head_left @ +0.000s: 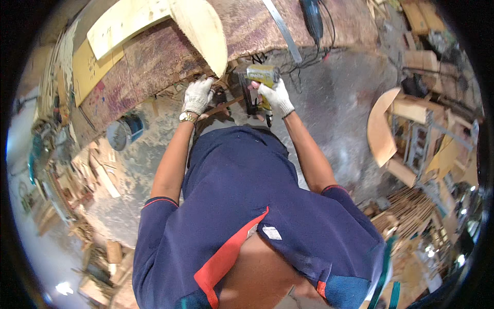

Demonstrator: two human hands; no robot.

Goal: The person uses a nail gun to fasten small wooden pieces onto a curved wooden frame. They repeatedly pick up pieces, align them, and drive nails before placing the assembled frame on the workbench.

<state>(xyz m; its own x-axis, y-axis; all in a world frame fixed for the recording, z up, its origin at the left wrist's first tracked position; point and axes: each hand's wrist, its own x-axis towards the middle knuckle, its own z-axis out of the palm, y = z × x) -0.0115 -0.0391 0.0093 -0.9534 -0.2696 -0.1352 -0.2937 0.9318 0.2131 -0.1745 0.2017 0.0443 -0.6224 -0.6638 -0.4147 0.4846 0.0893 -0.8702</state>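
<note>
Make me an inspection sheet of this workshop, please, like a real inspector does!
Surface: workbench, worn and stained.
Things in use: yellow tool; pale curved board, jutting past the workbench edge.
Clutter: wood scraps and a blue container on the floor.
Left hand: gloved, curled near the curved board's tip; whether it holds anything is unclear.
Right hand: gloved, gripping the yellow tool.
Cables: black cord beside a dark power tool.
Surroundings: curved panel among wood pieces at right.

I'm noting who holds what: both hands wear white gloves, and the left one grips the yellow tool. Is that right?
Not quite: the head view shows the right hand gripping the yellow tool. The rest stands.
</note>
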